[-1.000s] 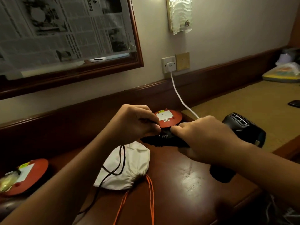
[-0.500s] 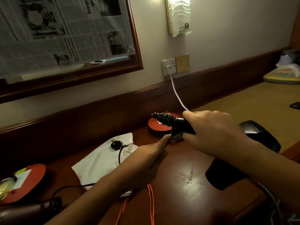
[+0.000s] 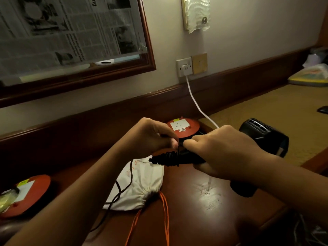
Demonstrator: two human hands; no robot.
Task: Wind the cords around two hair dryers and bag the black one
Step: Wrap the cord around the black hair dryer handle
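The right hand (image 3: 225, 153) is curled tight round the handle of the black dryer (image 3: 262, 137), holding it over the desk (image 3: 204, 206) with its ribbed end pointing left; the left hand (image 3: 150, 137) has bent fingers and pinches the black cord (image 3: 131, 171) right at that ribbed end; the cord drops from there across the white bag (image 3: 142, 183), which lies on the desk below the left hand, its orange drawstrings (image 3: 166, 219) trailing toward the near edge; one red reel (image 3: 184, 126) sits behind the hands, another (image 3: 33, 190) at far left; a white cable (image 3: 194, 102) hangs from the wall socket (image 3: 183, 67).
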